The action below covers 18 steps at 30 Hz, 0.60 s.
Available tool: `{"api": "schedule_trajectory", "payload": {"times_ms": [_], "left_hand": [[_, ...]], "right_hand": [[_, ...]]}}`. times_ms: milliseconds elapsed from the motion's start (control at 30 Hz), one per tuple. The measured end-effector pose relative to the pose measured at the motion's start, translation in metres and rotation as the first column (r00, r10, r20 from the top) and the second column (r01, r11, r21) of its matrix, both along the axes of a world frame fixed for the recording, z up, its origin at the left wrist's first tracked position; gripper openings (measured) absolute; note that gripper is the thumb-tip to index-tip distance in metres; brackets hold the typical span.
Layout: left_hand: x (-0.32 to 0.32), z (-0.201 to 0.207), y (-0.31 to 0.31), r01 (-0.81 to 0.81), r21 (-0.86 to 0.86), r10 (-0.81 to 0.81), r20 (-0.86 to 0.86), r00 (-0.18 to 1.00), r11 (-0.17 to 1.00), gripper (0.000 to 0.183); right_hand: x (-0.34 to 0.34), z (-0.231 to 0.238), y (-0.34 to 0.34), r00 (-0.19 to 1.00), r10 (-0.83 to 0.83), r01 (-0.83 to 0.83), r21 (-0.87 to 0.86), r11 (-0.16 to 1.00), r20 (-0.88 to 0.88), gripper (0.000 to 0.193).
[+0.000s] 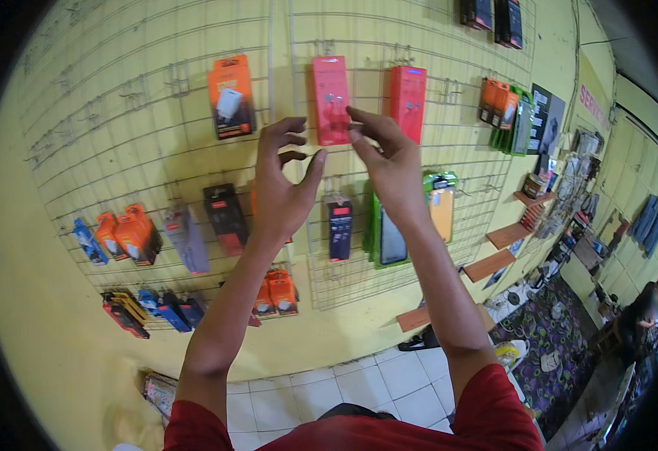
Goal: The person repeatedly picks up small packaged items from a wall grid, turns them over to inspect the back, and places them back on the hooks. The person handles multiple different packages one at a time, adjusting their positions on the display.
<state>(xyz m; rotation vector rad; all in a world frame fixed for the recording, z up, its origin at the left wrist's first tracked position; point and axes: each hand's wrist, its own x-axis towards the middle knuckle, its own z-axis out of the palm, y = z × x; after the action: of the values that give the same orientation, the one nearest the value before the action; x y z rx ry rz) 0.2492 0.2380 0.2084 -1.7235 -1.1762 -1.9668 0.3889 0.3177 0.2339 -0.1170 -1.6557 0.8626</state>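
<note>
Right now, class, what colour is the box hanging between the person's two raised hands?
The box is pinkish red; the head view shows it best.

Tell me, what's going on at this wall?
A person in a red shirt reaches up to a wire grid rack hung with packages. The right hand is at the right edge of a pink earphone box; whether it touches is hard to tell. The left hand, open and empty, is at that box's lower left. Another pink box hangs to the right.
</note>
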Motion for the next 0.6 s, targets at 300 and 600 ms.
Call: {"api": "schedule_trajectory", "payload": {"times_ms": [300,600], "left_hand": [[0.078,0.005,0.109,0.090,-0.072,-0.090,0.009,0.996,0.993,0.057],[0.088,0.004,0.183,-0.156,-0.168,0.169,0.070,0.983,0.973,0.057]], "right_hand": [[0.103,-0.003,0.131,0.989,-0.149,0.148,-0.030,0.989,-0.024,0.039],[0.064,-0.012,0.201,0.987,-0.102,0.096,0.052,0.994,0.123,0.047]]}}
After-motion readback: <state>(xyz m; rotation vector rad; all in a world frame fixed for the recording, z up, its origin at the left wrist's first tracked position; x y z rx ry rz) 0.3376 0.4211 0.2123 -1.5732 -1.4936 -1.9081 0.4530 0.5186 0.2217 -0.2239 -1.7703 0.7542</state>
